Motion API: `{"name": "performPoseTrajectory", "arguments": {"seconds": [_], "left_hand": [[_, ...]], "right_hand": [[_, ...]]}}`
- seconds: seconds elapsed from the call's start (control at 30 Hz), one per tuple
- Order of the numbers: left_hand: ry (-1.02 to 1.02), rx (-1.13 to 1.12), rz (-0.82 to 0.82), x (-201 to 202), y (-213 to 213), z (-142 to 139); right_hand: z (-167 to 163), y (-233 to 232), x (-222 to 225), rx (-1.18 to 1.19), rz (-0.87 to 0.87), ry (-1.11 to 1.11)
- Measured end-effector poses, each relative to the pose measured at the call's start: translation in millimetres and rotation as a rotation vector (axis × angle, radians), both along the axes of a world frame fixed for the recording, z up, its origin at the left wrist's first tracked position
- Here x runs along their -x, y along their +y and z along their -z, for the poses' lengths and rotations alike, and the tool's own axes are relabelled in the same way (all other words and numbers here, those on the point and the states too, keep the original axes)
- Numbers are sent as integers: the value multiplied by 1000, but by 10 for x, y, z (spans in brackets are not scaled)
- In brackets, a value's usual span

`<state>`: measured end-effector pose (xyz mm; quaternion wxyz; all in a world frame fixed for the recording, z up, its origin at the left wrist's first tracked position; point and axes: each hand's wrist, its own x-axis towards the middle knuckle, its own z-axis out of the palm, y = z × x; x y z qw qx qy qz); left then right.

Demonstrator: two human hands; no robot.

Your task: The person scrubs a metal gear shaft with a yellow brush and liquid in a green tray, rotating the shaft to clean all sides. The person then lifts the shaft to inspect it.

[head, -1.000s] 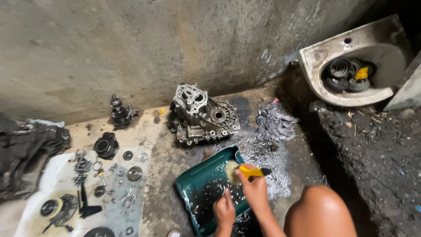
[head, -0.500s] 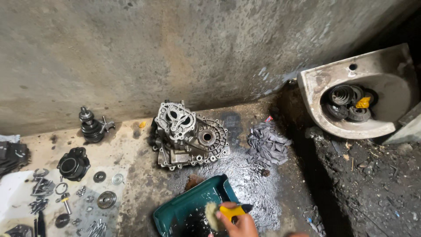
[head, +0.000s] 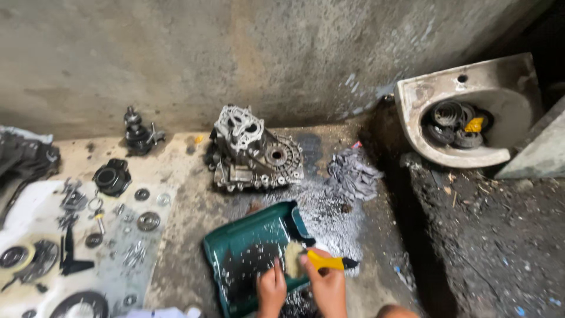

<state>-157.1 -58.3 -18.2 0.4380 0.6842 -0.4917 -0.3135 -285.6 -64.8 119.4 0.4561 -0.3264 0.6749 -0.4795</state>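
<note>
A green tray (head: 238, 247) holding dark oily liquid lies on the concrete floor in front of me. My right hand (head: 326, 285) grips a brush with a yellow handle (head: 325, 261), its pale bristles (head: 292, 259) over the tray. My left hand (head: 271, 290) rests in the tray just left of the bristles; whether it holds a small part I cannot tell. Behind the tray stands a grey metal gearbox housing (head: 253, 150).
Several gears, rings and small parts (head: 112, 176) lie on a white sheet (head: 35, 212) at the left. A grey rag (head: 353, 174) lies right of the housing. A dirty white basin (head: 506, 88) with dark gears leans at the right, beside a dark dirt trench (head: 424, 235). A concrete wall (head: 235, 53) rises behind.
The view dipped toward the wall, then came back down. Both hands show again over the tray, the brush still in my right hand.
</note>
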Motion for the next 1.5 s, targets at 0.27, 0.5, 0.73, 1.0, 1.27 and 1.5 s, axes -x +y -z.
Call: {"name": "performPoseTrajectory", "arguments": {"seconds": [0.27,0.5,0.73,1.0,1.27,1.5], "left_hand": [[10,228,108,-69,51,-575],[96,48,16,-309,296,-547],[216,-139,15,-602,300,-596],[107,92,142,-797,296,-500],[109,76,175,-828,306,-457],[185,218,19,-743,386,-494]], "right_hand": [[-327,245,131,211,-56,516],[584,52,10,14,-82,510],[1206,-45,-596,-89,-303,569],[1351,91,-761,133,-932,416],[1442,85,-744,97,-830,492],[1453,42,-693,14,-790,452]]}}
